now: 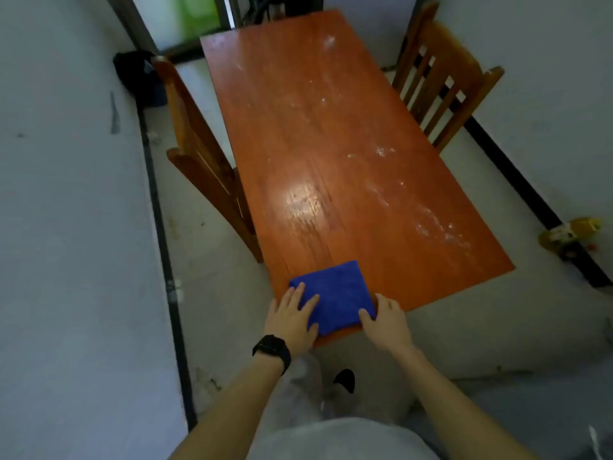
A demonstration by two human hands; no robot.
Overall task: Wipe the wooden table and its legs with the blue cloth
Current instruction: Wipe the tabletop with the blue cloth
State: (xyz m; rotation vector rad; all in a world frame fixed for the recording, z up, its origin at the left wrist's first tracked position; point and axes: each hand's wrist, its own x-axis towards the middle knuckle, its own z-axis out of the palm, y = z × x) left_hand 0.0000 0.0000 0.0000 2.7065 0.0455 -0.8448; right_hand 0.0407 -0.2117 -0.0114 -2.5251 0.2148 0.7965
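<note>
Fingers [294,298] of the left hand [292,318] lie straight and slightly spread, resting flat on the near left part of the blue cloth [338,293]. A black watch [272,348] sits on that wrist. The right hand [386,322] is at the cloth's near right corner, with its thumb on the near edge and its fingers curled along the right side. It seems to pinch that corner between them, though the blur makes the contact hard to read.

The cloth is folded into a thick square. It lies flat on the wooden table [331,127] at the near end, toward the left corner, and its near edge lies along the table's rim. The long tabletop runs away from the person. It carries pale smears and specks, mostly along its right side and at the far end, and a bright patch of reflected light in the middle.

One wooden chair [202,154] stands against the table's left side. A slatted chair [441,81] stands on the right, near the far end. A dark bag [136,71] lies on the floor by the far left wall. A small yellowish object [570,234] lies by the right wall, too blurred to identify. Below the hands, a dark shoe [345,380] shows on the pale floor.
</note>
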